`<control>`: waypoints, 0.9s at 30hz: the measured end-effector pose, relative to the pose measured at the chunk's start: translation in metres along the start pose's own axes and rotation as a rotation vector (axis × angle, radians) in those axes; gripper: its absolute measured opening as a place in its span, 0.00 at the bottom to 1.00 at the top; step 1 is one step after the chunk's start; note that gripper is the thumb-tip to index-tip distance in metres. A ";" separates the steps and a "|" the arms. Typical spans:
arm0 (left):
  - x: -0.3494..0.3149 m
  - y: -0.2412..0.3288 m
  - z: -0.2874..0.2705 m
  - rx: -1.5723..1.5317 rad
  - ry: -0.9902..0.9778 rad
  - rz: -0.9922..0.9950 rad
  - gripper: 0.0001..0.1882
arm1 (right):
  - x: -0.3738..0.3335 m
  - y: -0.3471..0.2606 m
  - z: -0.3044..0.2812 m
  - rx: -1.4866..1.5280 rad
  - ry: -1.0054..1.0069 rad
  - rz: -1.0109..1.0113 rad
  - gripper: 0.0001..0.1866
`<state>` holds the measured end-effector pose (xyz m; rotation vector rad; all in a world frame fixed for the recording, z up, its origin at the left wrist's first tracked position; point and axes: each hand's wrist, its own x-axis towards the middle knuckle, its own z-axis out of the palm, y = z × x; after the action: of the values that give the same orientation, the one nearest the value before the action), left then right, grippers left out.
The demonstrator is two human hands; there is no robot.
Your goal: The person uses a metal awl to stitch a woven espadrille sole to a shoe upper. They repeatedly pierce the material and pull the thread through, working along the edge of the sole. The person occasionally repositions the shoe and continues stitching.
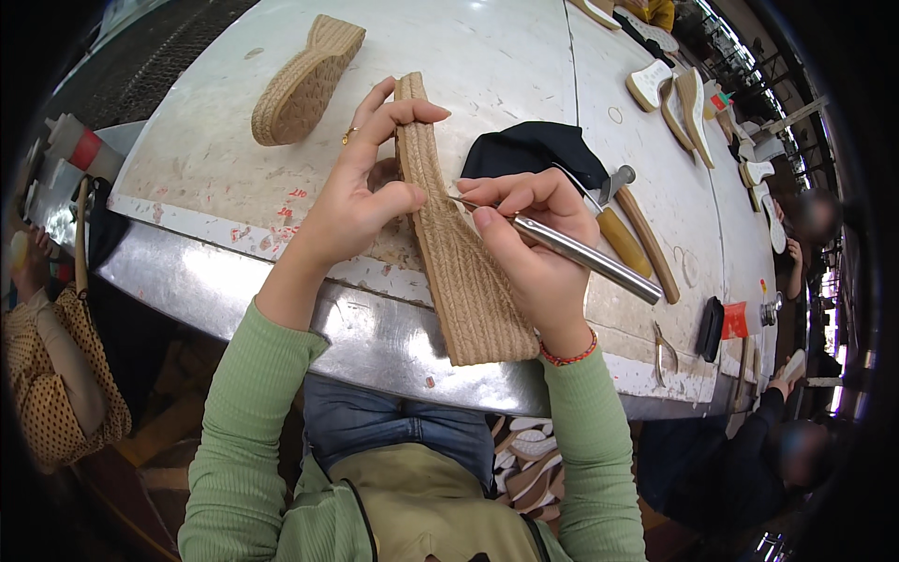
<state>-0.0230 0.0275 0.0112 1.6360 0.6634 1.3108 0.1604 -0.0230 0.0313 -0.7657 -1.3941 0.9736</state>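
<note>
In the head view are two wedge soles wrapped in coarse braided fibre: the held sole [473,290] slants through the centre, the loose sole [304,86] lies at eleven o'clock. The left hand [353,199] grips the held one's narrow end; the right hand [552,283] pinches one smooth metal tool [604,264], its fine tip hard to make out against the braid.
</note>
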 end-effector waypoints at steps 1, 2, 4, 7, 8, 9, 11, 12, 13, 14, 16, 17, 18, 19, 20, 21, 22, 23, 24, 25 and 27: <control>0.000 -0.001 0.000 0.004 0.001 0.006 0.29 | 0.001 -0.002 0.001 -0.035 -0.012 0.003 0.08; 0.000 -0.002 0.001 0.007 0.002 0.012 0.29 | 0.003 -0.004 0.002 -0.071 -0.025 0.006 0.09; -0.001 -0.005 0.002 -0.003 0.026 0.023 0.28 | 0.004 -0.008 0.005 -0.129 -0.035 0.018 0.10; -0.001 -0.007 0.002 0.018 0.028 0.055 0.28 | 0.005 -0.009 0.008 -0.198 -0.031 0.027 0.10; -0.001 -0.007 0.002 0.031 0.023 0.068 0.28 | 0.005 -0.009 0.008 -0.215 -0.028 0.019 0.10; -0.001 -0.008 0.002 0.039 0.024 0.076 0.27 | 0.004 -0.008 0.007 -0.234 -0.025 0.012 0.10; 0.000 -0.008 0.002 0.056 0.025 0.093 0.27 | 0.004 -0.008 0.007 -0.247 -0.021 -0.009 0.10; -0.001 -0.008 0.003 0.049 0.029 0.091 0.27 | 0.004 -0.007 0.008 -0.252 -0.020 -0.019 0.10; -0.001 -0.007 0.003 0.043 0.032 0.088 0.27 | 0.004 -0.007 0.008 -0.258 -0.020 -0.029 0.10; -0.001 -0.006 0.003 0.036 0.036 0.086 0.27 | 0.004 -0.008 0.009 -0.264 -0.019 -0.038 0.10; -0.001 -0.005 0.004 0.026 0.041 0.080 0.27 | 0.005 -0.007 0.009 -0.286 -0.035 -0.060 0.10; -0.001 -0.005 0.004 0.022 0.043 0.077 0.27 | 0.005 -0.007 0.008 -0.302 -0.051 -0.072 0.10; -0.001 -0.005 0.004 0.027 0.043 0.079 0.27 | 0.005 -0.006 0.007 -0.316 -0.067 -0.085 0.10; -0.001 -0.005 0.003 0.033 0.043 0.081 0.27 | 0.005 -0.006 0.008 -0.373 -0.092 -0.108 0.10; -0.001 -0.006 0.003 0.039 0.043 0.083 0.27 | 0.005 -0.007 0.008 -0.430 -0.117 -0.132 0.10; -0.001 -0.006 0.003 0.035 0.042 0.082 0.27 | 0.005 -0.009 0.008 -0.489 -0.139 -0.157 0.10; -0.001 -0.006 0.003 0.030 0.041 0.082 0.27 | 0.005 -0.007 0.007 -0.443 -0.129 -0.157 0.10; -0.001 -0.006 0.004 0.026 0.040 0.081 0.27 | 0.004 -0.004 0.006 -0.397 -0.119 -0.158 0.10; -0.001 -0.007 0.003 0.023 0.042 0.078 0.27 | 0.004 -0.002 0.006 -0.352 -0.110 -0.160 0.10; -0.001 -0.007 0.003 0.019 0.044 0.075 0.28 | 0.003 -0.004 0.008 -0.253 -0.064 -0.098 0.10; -0.001 -0.008 0.003 0.012 0.048 0.076 0.28 | 0.003 -0.003 0.007 -0.268 -0.072 -0.118 0.10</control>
<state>-0.0198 0.0291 0.0038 1.6585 0.6443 1.4070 0.1539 -0.0221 0.0362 -0.8410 -1.6348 0.7369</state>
